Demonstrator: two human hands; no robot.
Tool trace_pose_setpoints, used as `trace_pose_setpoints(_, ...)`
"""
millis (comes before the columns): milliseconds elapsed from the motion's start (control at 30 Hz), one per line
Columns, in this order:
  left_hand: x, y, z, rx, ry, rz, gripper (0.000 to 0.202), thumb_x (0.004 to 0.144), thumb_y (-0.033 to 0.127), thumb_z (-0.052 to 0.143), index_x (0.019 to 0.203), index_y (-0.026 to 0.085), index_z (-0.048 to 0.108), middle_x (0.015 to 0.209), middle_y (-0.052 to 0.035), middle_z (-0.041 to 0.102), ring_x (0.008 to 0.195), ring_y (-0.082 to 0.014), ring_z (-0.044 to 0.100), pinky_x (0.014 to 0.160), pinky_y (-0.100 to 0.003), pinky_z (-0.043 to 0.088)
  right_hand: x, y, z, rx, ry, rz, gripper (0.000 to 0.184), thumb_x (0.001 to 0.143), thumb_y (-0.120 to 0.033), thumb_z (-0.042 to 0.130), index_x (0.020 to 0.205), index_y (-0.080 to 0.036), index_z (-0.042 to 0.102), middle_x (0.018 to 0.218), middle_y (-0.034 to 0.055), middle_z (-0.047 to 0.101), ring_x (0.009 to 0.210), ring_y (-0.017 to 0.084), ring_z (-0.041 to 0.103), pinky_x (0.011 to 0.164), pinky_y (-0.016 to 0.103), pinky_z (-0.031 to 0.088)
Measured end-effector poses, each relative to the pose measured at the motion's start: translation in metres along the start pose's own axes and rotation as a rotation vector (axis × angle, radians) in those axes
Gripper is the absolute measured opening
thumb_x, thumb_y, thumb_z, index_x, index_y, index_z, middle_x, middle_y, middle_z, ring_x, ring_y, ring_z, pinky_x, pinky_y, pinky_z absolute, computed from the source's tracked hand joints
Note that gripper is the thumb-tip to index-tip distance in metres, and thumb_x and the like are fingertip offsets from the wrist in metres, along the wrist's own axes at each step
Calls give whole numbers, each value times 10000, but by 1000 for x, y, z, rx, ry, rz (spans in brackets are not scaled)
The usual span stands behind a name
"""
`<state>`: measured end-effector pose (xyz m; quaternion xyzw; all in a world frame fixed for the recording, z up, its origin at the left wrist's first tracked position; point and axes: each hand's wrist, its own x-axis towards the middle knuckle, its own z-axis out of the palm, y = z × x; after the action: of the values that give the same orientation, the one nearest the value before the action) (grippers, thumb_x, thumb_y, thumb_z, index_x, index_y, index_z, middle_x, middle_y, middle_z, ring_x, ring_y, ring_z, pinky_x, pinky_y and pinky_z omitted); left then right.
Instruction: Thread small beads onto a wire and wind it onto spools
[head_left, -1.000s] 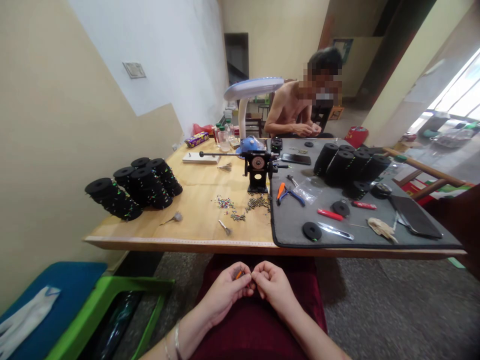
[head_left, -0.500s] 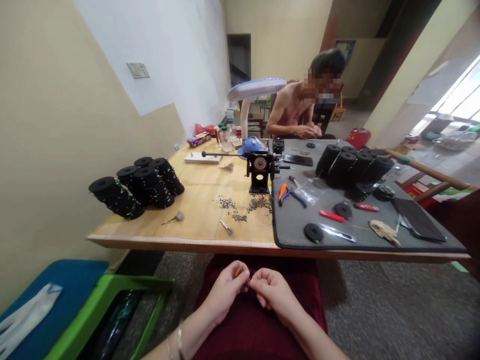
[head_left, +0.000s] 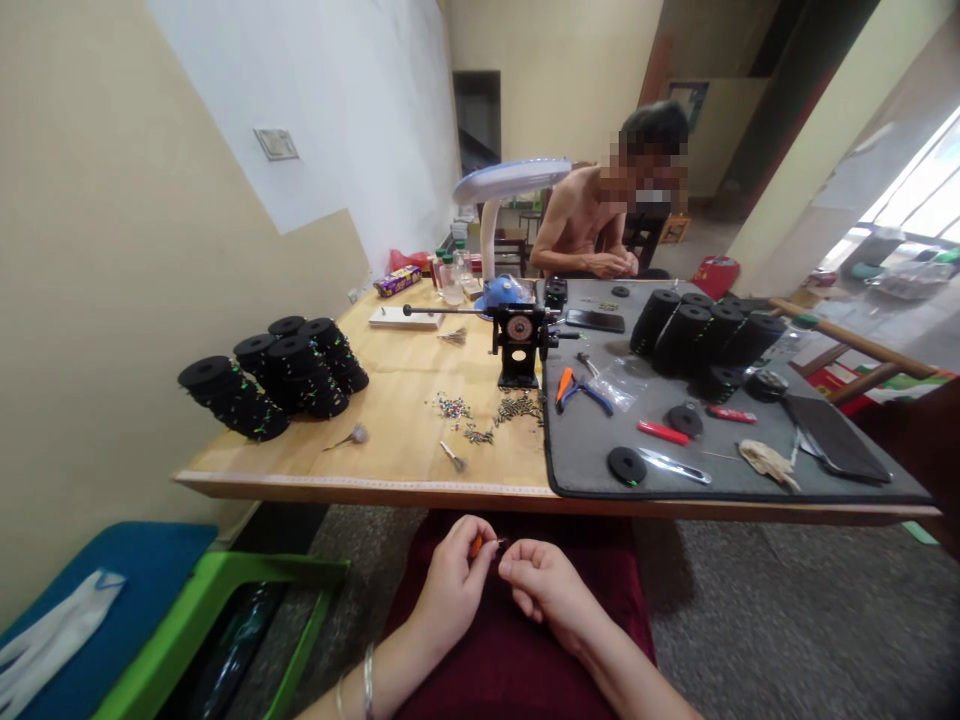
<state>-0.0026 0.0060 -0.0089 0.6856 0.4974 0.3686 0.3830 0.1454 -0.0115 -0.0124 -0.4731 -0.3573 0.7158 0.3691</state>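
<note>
Over my lap, in front of the table edge, my left hand (head_left: 463, 570) is closed around a small orange item (head_left: 476, 545), mostly covered by the fingers, its kind unclear. A tiny tip shows past the thumb toward the other hand. Just beside it, my right hand (head_left: 541, 588) is closed in a pinch; whatever lies between its fingertips is too small to make out. A narrow gap separates the two hands. Beyond them on the wood lie a small brush (head_left: 454, 457), little metal pieces (head_left: 519, 406) and coloured beads (head_left: 453, 406).
Black foam spools stand in stacks at left (head_left: 289, 370) and right (head_left: 682, 335). A black winding device (head_left: 519, 340) and a lamp (head_left: 511, 180) stand mid-table. Pliers (head_left: 581, 393) lie on the grey mat (head_left: 570, 460). Across the table sits another person (head_left: 581, 215); a green stool (head_left: 172, 625) is at lower left.
My left hand has shifted slightly up and left, opening a small gap between the fingertips of both hands. The right hand has hardly moved.
</note>
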Motion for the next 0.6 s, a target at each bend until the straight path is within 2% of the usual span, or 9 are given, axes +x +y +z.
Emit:
trace_pose_setpoints(167, -1, 3, 0, 64, 4, 61, 115, 874, 206, 434, 782, 199, 504, 764, -19, 529, 709, -172, 515, 661, -283, 416, 2, 2, -2, 77, -28, 8, 254, 681, -353, 657, 622, -165, 497, 337, -98, 444, 276, 15, 244, 328, 182, 103)
trace_pose_setpoints(333, -3, 5, -1, 124, 1, 125, 117, 873, 170, 421, 800, 203, 507, 779, -25, 535, 718, -174, 519, 661, -276, 421, 4, 4, -5, 146, -43, -1, 296, 691, -384, 680, 613, -170, 491, 327, -102, 434, 280, 21, 236, 339, 186, 137)
trace_pose_setpoints(600, -5, 9, -4, 147, -78, 159, 148, 890, 154, 390, 815, 200, 509, 803, -38, 537, 751, -173, 529, 687, -273, 427, 5, 6, -5, 47, 91, -59, 305, 701, -430, 657, 702, -158, 519, 364, -94, 474, 292, 25, 279, 335, 176, 137)
